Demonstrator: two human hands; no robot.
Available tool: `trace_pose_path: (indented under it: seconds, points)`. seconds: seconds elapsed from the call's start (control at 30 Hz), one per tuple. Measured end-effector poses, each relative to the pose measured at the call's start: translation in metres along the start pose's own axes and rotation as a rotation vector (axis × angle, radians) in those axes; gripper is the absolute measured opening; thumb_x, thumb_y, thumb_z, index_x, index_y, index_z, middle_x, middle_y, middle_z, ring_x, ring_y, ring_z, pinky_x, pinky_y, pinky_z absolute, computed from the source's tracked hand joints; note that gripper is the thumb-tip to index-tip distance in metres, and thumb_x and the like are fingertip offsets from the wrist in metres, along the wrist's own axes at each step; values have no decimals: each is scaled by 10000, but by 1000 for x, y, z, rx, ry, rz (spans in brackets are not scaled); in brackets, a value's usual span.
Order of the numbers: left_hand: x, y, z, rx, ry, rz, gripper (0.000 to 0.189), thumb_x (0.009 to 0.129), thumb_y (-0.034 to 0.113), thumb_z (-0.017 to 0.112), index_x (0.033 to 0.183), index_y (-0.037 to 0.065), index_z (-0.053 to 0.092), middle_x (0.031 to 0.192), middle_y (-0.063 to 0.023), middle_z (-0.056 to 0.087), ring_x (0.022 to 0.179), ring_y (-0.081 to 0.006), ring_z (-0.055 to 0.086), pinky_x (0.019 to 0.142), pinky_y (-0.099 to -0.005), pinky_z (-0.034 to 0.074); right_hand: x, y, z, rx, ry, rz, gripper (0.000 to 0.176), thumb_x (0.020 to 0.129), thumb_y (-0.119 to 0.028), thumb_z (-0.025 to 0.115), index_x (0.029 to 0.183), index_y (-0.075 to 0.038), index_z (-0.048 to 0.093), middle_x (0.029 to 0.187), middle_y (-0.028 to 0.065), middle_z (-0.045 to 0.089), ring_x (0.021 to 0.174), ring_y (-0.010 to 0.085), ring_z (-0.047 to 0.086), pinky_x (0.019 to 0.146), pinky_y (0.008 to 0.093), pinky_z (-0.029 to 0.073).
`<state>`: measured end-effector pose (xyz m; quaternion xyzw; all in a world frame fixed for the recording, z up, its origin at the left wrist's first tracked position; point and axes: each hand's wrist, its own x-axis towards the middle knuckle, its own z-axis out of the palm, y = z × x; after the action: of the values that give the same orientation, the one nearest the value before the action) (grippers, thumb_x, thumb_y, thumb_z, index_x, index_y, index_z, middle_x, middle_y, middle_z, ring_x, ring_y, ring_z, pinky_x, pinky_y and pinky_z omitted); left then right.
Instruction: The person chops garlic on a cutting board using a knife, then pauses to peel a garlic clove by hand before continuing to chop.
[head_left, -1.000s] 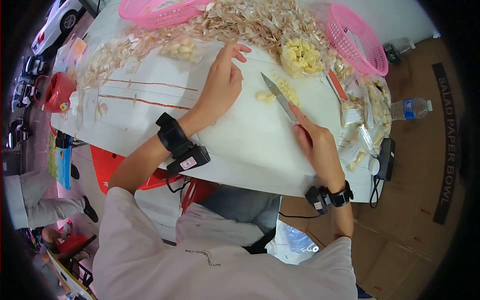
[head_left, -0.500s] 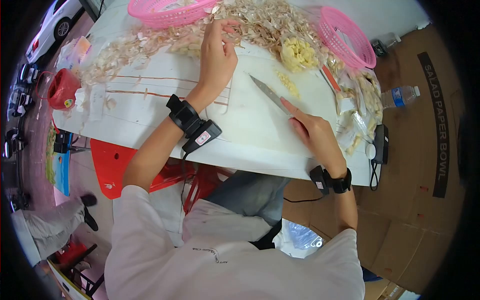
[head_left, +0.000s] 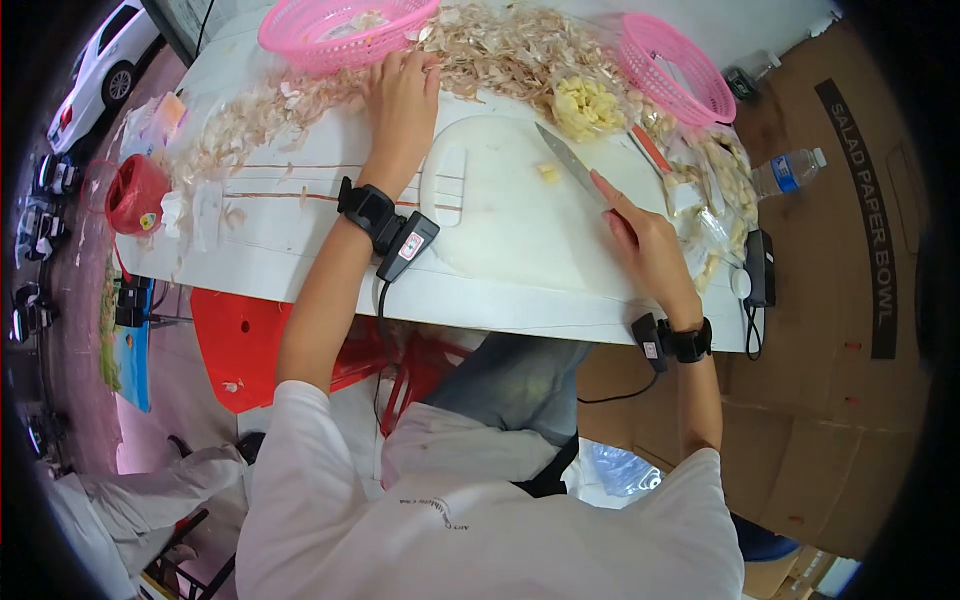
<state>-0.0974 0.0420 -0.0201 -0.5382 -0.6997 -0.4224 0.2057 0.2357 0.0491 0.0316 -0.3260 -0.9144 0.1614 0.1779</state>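
Observation:
My right hand (head_left: pixel 645 240) grips a knife (head_left: pixel 568 155) by its handle, the blade pointing up-left over the white cutting board (head_left: pixel 520 235). A small pale yellow piece (head_left: pixel 547 173) lies on the board left of the blade. My left hand (head_left: pixel 401 108) reaches palm down to the near edge of the papery peel pile (head_left: pixel 500 45), just below a pink basket (head_left: pixel 350 45). Its fingers lie close together, and their tips are partly lost among the peels. Beyond the board sits a bag of pale yellow cloves (head_left: pixel 587 106).
A second pink basket (head_left: pixel 677 68) stands at the back right. Bagged cloves (head_left: pixel 722 185), an orange-red strip (head_left: pixel 651 149) and a water bottle (head_left: pixel 790 172) are at the right. A red roll (head_left: pixel 137 194) sits at the left edge. Another person's legs (head_left: pixel 170 490) show at lower left.
My left hand has moved from above the board's left side to the peels, left and downwards onto them. The line of chopped bits by the knife is gone; a small piece lies there.

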Motion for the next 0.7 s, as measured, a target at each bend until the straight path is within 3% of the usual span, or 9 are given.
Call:
trace_pose_path:
  seconds: [0.17, 0.27, 0.6, 0.7]
  points:
    - [3, 10, -9, -117, 61, -50, 173, 939, 171, 572, 1068, 92, 655, 1028, -115, 613, 1006, -310, 561, 936, -418, 391, 2, 9, 5, -61, -41, -28, 517, 919, -116, 591, 1416, -224, 499, 802, 176, 658, 700, 352, 632, 656, 430, 495]
    - [5, 3, -4, -172, 155, -48, 166, 912, 134, 584, 1059, 99, 652, 1026, -96, 607, 1032, -295, 548, 926, -443, 395, 4, 7, 4, -129, -122, -5, 527, 923, -119, 584, 1424, -248, 488, 782, 173, 647, 675, 349, 621, 645, 439, 496]
    - [11, 3, -8, -360, 202, -108, 183, 911, 46, 534, 1077, 17, 603, 1062, -130, 626, 1044, -294, 563, 946, -410, 410, 16, 24, 4, -80, -163, -96, 534, 925, -107, 576, 1431, -247, 479, 762, 183, 643, 669, 346, 620, 637, 439, 493]
    - [12, 3, -9, -340, 219, -125, 240, 945, 42, 509, 1167, -6, 586, 1128, -126, 650, 1055, -227, 610, 930, -344, 465, 18, 31, 2, 82, -184, -5, 522, 926, -95, 568, 1424, -233, 491, 762, 193, 641, 668, 353, 616, 640, 428, 486]
